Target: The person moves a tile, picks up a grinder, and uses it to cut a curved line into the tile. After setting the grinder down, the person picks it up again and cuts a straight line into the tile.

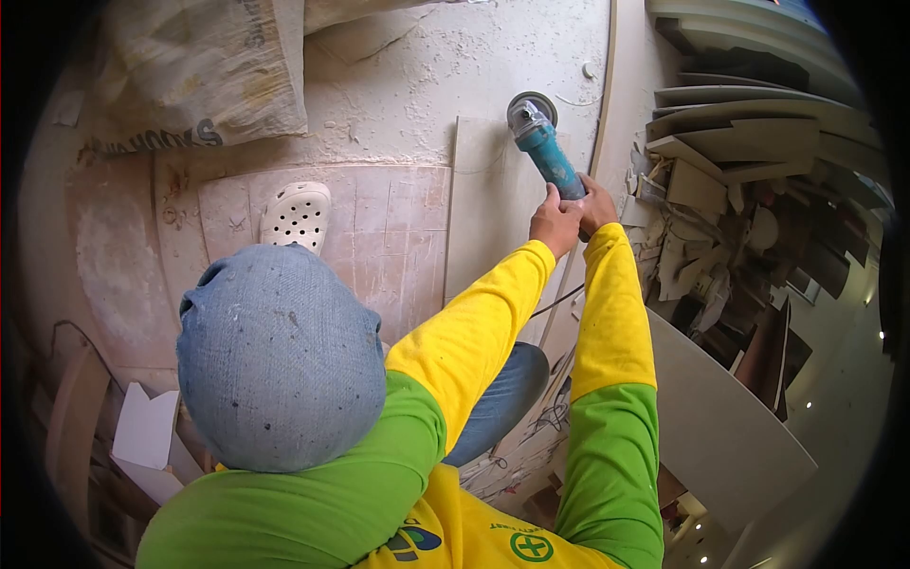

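A teal angle grinder (548, 152) is held out in front of me, its round disc (542, 106) at the far end, over the top edge of a pale board (488, 204). My left hand (556, 222) is closed around the rear of the grinder's body. Just right of it, my right hand (597, 206) wraps the back end of the same tool. Both hands are touching or nearly so. Whether the disc touches the board or the floor cannot be made out.
A large printed sack (204, 76) lies at the upper left. Stacked boards and broken pieces (730, 171) fill the right side. My knee (284, 360) and white clog (297, 214) are at left-centre. A dark cable (557, 302) trails below the grinder.
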### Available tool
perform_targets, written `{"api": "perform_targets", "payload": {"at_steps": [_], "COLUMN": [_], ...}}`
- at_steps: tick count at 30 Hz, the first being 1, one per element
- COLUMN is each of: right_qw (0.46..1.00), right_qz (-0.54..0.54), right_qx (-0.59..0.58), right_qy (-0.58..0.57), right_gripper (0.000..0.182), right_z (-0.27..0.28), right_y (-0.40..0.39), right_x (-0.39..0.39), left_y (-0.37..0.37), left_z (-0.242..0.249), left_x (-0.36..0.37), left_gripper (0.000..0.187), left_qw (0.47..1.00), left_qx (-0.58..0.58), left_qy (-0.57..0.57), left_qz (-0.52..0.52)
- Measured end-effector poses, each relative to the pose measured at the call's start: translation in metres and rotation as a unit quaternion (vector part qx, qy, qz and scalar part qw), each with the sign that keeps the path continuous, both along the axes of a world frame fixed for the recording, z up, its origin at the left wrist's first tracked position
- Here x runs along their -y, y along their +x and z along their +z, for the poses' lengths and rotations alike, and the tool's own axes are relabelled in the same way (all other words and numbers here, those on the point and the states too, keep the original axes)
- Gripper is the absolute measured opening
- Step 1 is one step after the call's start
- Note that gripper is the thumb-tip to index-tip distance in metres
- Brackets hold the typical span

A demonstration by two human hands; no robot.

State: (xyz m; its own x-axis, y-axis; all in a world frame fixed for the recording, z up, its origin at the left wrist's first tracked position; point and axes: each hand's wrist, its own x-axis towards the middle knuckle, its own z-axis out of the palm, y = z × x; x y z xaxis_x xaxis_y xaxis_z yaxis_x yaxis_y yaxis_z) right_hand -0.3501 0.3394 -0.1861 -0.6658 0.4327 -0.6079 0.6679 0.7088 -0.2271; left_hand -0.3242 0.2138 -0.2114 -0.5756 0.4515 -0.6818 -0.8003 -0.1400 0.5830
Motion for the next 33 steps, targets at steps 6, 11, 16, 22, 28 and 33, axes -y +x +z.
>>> {"api": "perform_targets", "payload": {"at_steps": [6,11,16,22,28,33], "right_qw": [1.000,0.999,0.998,0.997,0.998,0.998], "right_qz": [0.004,0.017,0.016,0.027,0.016,-0.015], "right_qx": [0.007,0.013,-0.011,-0.012,-0.009,0.002], "right_qy": [0.026,0.040,0.058,0.078,0.066,0.053], "right_gripper": [0.065,0.067,0.066,0.067,0.066,0.067], "right_z": [0.000,-0.003,-0.008,0.000,-0.014,-0.010], "right_y": [0.001,0.002,0.010,0.015,0.024,0.027], "right_x": [0.001,-0.001,0.000,0.008,-0.005,0.004], "left_y": [0.000,0.000,0.002,0.007,0.008,0.010], "left_z": [0.001,0.005,0.003,0.001,0.002,0.008], "left_x": [0.002,0.008,0.008,0.004,0.006,0.011], "left_gripper": [0.076,0.075,0.073,0.072,0.070,0.069], "left_qw": [1.000,0.999,0.999,0.999,0.999,0.998], "left_qx": [0.012,0.032,0.031,0.029,0.041,0.057], "left_qy": [0.003,0.017,0.010,-0.008,-0.019,-0.022], "left_qz": [0.002,-0.003,-0.015,-0.021,-0.021,-0.006]}}
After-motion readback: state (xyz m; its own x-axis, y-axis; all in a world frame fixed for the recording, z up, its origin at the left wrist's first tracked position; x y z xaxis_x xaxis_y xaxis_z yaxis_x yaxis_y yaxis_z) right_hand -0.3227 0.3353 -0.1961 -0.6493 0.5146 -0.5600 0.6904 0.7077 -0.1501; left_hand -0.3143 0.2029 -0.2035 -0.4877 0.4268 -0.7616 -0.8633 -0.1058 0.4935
